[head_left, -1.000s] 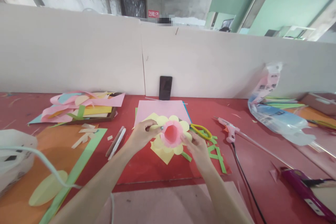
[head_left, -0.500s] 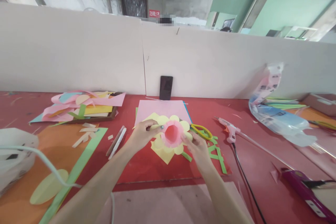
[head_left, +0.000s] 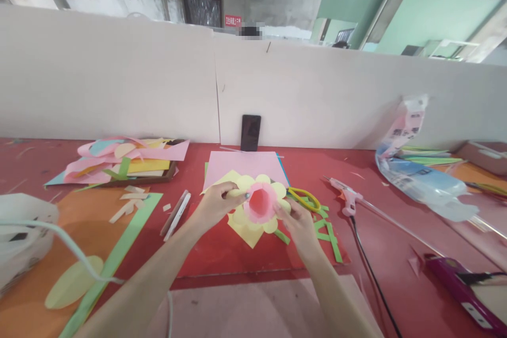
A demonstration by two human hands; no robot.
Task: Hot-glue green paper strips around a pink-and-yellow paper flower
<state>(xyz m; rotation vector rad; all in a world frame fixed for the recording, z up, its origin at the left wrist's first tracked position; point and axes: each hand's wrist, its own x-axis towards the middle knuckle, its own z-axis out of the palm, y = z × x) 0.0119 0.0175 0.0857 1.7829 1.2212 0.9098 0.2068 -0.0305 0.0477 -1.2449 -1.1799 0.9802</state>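
Observation:
A paper flower (head_left: pixel 262 202) with pale yellow round petals, a pink ring and a red centre is held between my hands. My left hand (head_left: pixel 216 202) pinches its left side, with the fingers closed at a petal. On the right, my right hand (head_left: pixel 299 220) grips a petal between thumb and fingers. Beneath the flower lies a yellow paper piece (head_left: pixel 252 236) on a red sheet (head_left: pixel 222 259). Behind it is a pink sheet (head_left: pixel 245 163). Yellow-handled scissors (head_left: pixel 311 202) lie just beyond my right hand.
Paper scraps (head_left: pixel 127 161) fill a tray at the left. White and brown pens (head_left: pixel 177 216) lie nearby. A glue gun (head_left: pixel 348 195) with a black cord and a purple power strip (head_left: pixel 463 290) are at the right. A phone (head_left: pixel 251 132) leans on the white partition (head_left: pixel 309 95).
My left fingertips have shifted very slightly at the flower's left petal. The flower and my right hand look almost unmoved.

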